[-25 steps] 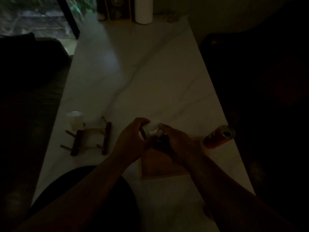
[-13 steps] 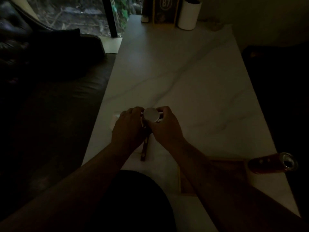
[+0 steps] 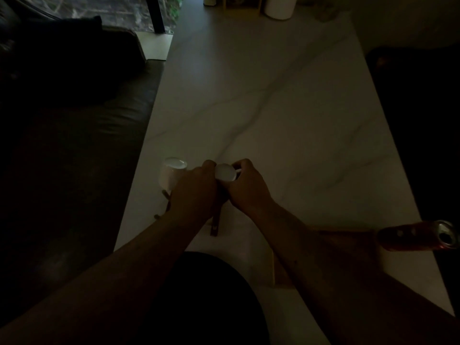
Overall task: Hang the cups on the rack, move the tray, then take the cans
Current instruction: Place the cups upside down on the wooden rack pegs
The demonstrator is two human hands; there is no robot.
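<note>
The scene is very dim. A small white cup (image 3: pixel 225 172) is held upside down between my left hand (image 3: pixel 196 192) and my right hand (image 3: pixel 245 186), right over the dark wooden rack (image 3: pixel 214 225), most of which my hands hide. Another white cup (image 3: pixel 171 174) sits inverted on the rack's left side. The wooden tray (image 3: pixel 276 272) lies near the front edge, largely under my right forearm. A red can (image 3: pixel 418 236) lies on its side at the table's right edge, its open top facing right.
The long white marble table (image 3: pixel 273 108) runs away from me. A white cylinder (image 3: pixel 280 7) and boxes stand at its far end. A dark leather sofa (image 3: pixel 74 133) borders the left side, and a dark seat lies to the right.
Both hands carried the cup from above the tray leftward to the rack. In the last half second they stayed over it, barely shifting; the view also turned left.
</note>
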